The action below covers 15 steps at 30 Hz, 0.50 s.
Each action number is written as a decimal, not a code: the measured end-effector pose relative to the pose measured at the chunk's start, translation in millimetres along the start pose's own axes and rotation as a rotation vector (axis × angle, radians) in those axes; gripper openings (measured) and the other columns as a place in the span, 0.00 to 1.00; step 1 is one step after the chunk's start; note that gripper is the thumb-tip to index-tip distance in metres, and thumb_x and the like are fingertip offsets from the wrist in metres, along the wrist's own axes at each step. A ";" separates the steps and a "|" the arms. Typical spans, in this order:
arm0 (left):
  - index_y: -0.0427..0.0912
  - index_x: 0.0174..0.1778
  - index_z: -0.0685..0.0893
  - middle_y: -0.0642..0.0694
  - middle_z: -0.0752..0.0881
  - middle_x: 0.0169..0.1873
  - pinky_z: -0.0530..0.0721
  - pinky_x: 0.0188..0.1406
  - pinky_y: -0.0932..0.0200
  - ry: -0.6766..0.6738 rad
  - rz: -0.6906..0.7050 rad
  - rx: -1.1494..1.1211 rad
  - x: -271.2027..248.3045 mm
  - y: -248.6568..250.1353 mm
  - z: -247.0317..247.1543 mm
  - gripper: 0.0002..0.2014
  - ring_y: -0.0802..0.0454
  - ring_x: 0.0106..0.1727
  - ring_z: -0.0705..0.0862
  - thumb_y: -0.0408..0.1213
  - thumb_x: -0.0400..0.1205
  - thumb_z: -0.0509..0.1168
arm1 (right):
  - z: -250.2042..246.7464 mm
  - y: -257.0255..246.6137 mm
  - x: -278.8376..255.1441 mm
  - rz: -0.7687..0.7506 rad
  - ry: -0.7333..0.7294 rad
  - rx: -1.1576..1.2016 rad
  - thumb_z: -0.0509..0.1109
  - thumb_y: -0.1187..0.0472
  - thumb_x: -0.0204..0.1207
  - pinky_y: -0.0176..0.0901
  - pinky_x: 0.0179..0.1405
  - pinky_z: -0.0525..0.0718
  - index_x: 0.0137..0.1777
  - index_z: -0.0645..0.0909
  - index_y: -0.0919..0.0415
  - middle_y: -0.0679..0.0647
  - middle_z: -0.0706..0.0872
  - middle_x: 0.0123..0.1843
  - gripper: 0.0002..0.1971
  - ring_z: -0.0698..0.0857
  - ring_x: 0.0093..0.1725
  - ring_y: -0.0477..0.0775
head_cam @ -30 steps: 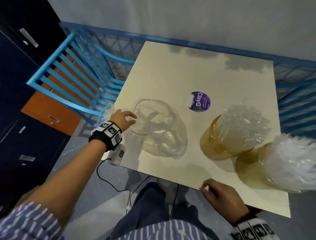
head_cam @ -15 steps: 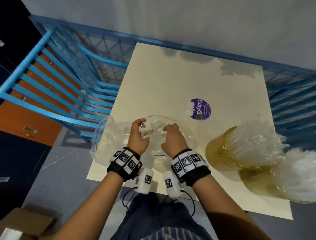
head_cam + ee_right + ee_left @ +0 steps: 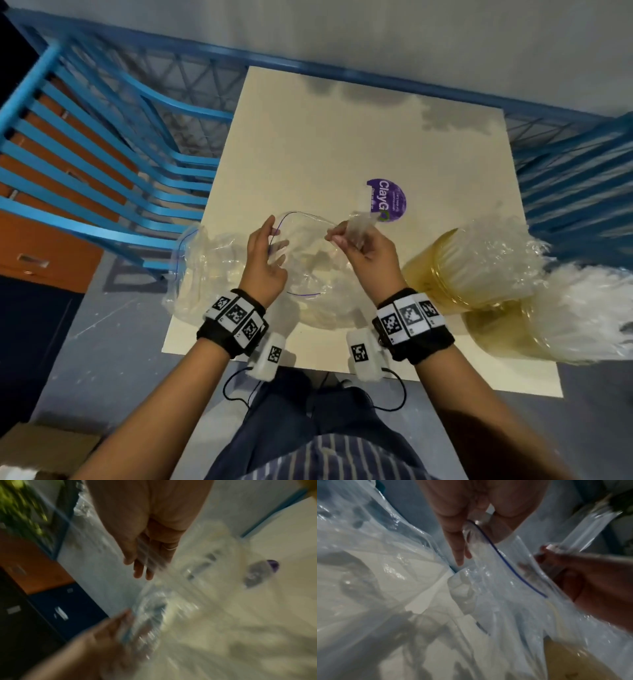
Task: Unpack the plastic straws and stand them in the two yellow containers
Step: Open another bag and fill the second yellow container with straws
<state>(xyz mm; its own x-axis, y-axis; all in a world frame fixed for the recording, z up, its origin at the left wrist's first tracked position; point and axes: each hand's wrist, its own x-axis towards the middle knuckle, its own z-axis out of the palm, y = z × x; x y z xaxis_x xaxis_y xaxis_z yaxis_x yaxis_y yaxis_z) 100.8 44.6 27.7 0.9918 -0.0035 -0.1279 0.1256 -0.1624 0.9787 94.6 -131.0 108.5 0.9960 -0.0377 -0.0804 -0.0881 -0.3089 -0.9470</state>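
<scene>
A clear zip bag [image 3: 308,270] with a thin blue line along its mouth lies at the near middle of the cream table [image 3: 342,144]. My left hand [image 3: 274,236] pinches the left side of the mouth; the left wrist view shows thumb and fingers of the left hand [image 3: 471,536] closed on the rim of the zip bag [image 3: 496,574]. My right hand [image 3: 337,238] pinches the right side and lifts a flap. The right wrist view is blurred. Two yellow containers [image 3: 442,274] [image 3: 496,339] stand at the right, packed with clear straws [image 3: 489,246]. I cannot tell what the bag holds.
A second crumpled clear bag [image 3: 191,274] hangs over the table's left edge. A purple round sticker [image 3: 387,200] lies beyond my hands. A blue slatted chair [image 3: 102,164] stands left of the table, and blue rails run along the far and right sides.
My right hand came from the table's front edge to the bag. Both hands have since raised its mouth and drawn the two sides apart.
</scene>
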 end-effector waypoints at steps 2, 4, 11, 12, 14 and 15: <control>0.48 0.77 0.58 0.55 0.67 0.59 0.80 0.51 0.76 -0.033 0.022 0.044 -5.0 -3.3 -1.8 0.41 0.55 0.61 0.79 0.09 0.71 0.52 | -20.1 -26.5 -7.6 -0.110 0.116 0.143 0.70 0.65 0.76 0.44 0.60 0.82 0.41 0.84 0.49 0.54 0.90 0.45 0.09 0.87 0.54 0.55; 0.48 0.78 0.59 0.51 0.67 0.62 0.80 0.51 0.75 -0.031 0.007 0.091 -5.5 -6.4 -1.8 0.40 0.51 0.63 0.78 0.12 0.73 0.54 | -41.8 -48.6 -17.0 -0.209 0.232 0.218 0.70 0.65 0.76 0.44 0.60 0.81 0.40 0.85 0.45 0.59 0.89 0.47 0.12 0.86 0.55 0.58; 0.45 0.77 0.67 0.37 0.63 0.76 0.67 0.76 0.49 0.014 0.028 0.302 -17.0 -5.1 1.3 0.34 0.42 0.77 0.66 0.22 0.75 0.68 | -126.7 -43.4 -64.6 -0.263 0.414 0.208 0.65 0.58 0.79 0.32 0.20 0.69 0.44 0.74 0.54 0.55 0.89 0.37 0.03 0.70 0.18 0.48; 0.44 0.76 0.68 0.37 0.60 0.78 0.64 0.77 0.51 0.040 0.042 0.359 -21.1 -3.3 3.7 0.33 0.42 0.78 0.63 0.24 0.75 0.68 | -140.2 -37.3 -75.9 -0.248 0.430 0.182 0.65 0.61 0.80 0.31 0.20 0.70 0.44 0.74 0.55 0.55 0.88 0.36 0.04 0.72 0.18 0.45; 0.43 0.75 0.71 0.34 0.55 0.79 0.60 0.76 0.53 0.104 0.099 0.451 -32.9 2.6 18.1 0.31 0.40 0.80 0.59 0.26 0.75 0.70 | -173.5 -22.6 -103.6 -0.193 0.468 0.127 0.65 0.63 0.80 0.29 0.24 0.74 0.45 0.74 0.55 0.60 0.87 0.38 0.04 0.76 0.21 0.39; 0.42 0.73 0.73 0.33 0.56 0.79 0.61 0.76 0.51 0.155 0.145 0.482 -41.3 5.7 26.4 0.30 0.38 0.79 0.60 0.27 0.75 0.70 | -189.4 -15.1 -116.9 -0.161 0.478 0.094 0.66 0.63 0.80 0.29 0.24 0.74 0.45 0.74 0.55 0.61 0.87 0.38 0.04 0.77 0.22 0.39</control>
<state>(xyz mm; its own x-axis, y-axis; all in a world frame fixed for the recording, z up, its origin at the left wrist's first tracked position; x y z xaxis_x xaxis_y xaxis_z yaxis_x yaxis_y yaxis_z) 60.0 17.8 34.3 0.9947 0.0803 0.0640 -0.0021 -0.6070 0.7947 -22.6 -302.0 191.1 0.8785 -0.4341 0.1994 0.0892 -0.2608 -0.9612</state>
